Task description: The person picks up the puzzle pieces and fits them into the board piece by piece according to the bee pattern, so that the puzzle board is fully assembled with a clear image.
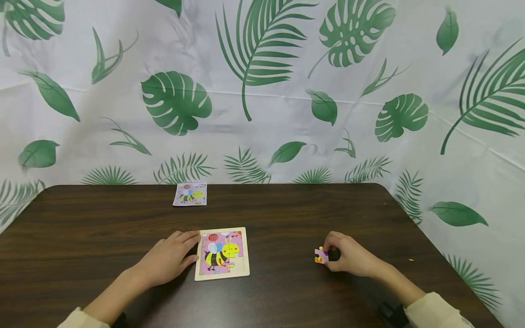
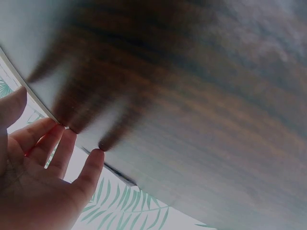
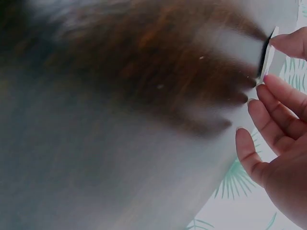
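A square wooden puzzle tray (image 1: 243, 273) lies on the dark table with a bee picture in it. Pale bare wood shows in its lower right corner, where no puzzle piece lies. Against the tray's left edge rests my left hand (image 1: 170, 255), its fingers loosely extended and thumb near the lower side. In the left wrist view the fingertips of this hand (image 2: 53, 167) meet the tabletop beside the tray's edge. Off to the right, my right hand (image 1: 350, 257) pinches a pink puzzle piece (image 1: 319, 256) between thumb and fingers, low over the table. The right wrist view shows that piece (image 3: 269, 55) edge-on.
A small paper card (image 1: 190, 194) with the same bee picture lies at the table's back edge, left of centre. The dark wood table (image 1: 283, 228) spans the space between the hands. Behind it hangs a white cloth (image 1: 283, 132) with green leaves.
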The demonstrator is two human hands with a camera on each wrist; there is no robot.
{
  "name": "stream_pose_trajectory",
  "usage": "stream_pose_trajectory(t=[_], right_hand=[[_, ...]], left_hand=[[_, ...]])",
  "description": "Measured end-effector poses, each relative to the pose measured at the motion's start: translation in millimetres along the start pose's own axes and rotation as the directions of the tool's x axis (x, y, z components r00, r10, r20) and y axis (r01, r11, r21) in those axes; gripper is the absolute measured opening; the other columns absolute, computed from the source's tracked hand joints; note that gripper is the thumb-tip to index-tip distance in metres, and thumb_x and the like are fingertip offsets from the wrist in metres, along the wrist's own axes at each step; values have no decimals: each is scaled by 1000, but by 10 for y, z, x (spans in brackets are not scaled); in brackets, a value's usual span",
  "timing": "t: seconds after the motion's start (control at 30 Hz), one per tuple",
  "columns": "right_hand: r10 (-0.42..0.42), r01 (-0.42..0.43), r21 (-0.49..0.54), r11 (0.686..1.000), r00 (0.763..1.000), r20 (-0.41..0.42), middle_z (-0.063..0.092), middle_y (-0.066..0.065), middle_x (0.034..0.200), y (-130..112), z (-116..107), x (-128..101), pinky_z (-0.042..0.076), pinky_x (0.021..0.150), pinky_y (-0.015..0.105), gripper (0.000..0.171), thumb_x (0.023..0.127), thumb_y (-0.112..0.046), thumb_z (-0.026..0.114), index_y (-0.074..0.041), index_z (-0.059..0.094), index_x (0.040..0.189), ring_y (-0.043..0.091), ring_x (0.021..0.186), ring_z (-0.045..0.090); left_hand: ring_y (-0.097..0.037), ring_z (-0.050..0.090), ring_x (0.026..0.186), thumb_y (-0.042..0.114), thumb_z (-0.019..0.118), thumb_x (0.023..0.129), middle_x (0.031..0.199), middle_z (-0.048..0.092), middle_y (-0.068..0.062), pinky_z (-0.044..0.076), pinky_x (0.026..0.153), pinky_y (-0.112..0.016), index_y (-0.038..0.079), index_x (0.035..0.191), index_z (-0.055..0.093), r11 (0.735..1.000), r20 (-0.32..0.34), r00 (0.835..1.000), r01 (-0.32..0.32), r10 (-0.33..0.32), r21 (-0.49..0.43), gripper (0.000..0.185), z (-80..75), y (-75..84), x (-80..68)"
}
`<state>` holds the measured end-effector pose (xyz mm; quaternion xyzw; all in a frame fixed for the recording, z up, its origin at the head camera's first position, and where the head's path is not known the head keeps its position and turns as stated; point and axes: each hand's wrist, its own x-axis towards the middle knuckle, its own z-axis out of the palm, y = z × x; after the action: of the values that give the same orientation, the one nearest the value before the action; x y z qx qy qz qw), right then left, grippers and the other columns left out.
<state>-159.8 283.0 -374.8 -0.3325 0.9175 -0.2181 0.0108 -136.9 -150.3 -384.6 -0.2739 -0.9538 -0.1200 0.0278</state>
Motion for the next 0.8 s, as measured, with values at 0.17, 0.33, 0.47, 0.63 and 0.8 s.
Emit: stream_pose_trajectory(t=[0.17, 0.33, 0.47, 0.63, 0.8], right_hand=[[-4, 4, -15, 1000, 1000, -9, 51, -7, 84, -31, 7, 62, 45, 66, 28, 22, 69, -9, 74, -12, 56, 82, 9, 74, 50], [-1, 1, -9, 1000, 1000, 0, 51, -7, 85, -83, 33, 161, 45, 68, 28, 21, 70, -10, 72, -12, 56, 83, 9, 75, 51], [-27, 27, 5, 1000, 1000, 4, 52, -7, 85, -155, 79, 275, 45, 68, 28, 20, 71, -10, 72, -12, 56, 83, 10, 75, 51], [-75, 75, 33, 997, 997, 15, 52, -6, 85, -288, 139, 428, 44, 67, 26, 18, 72, -9, 70, -12, 56, 83, 10, 75, 50], [-112, 111, 46, 993, 993, 40, 52, -5, 86, -447, 191, 580, 44, 68, 26, 16, 72, -10, 69, -11, 57, 83, 11, 75, 49]], left_hand=[[-31, 49, 109, 26, 62, 87, 126, 52, -14, 44, 76, -52, -1, 123, 55, 1000, 2, 1000, 4, -4, 0, 46, 0, 3, 4], [-31, 49, 109, 26, 62, 86, 126, 52, -14, 43, 77, -52, -1, 123, 55, 1000, 3, 1000, 4, -4, 1, 46, -1, 5, 3], [-31, 49, 108, 26, 63, 86, 126, 52, -14, 44, 76, -51, -1, 122, 55, 1000, -2, 1000, -4, 4, 0, 45, 0, 6, -1], [-31, 49, 108, 26, 62, 86, 126, 52, -14, 44, 76, -51, -1, 122, 55, 1000, -1, 1000, -2, 2, -5, 45, -3, 7, -2], [-31, 49, 108, 26, 62, 86, 126, 52, -14, 44, 76, -52, -1, 123, 55, 1000, 1, 1000, 1, -1, -7, 46, -6, 6, -1]])
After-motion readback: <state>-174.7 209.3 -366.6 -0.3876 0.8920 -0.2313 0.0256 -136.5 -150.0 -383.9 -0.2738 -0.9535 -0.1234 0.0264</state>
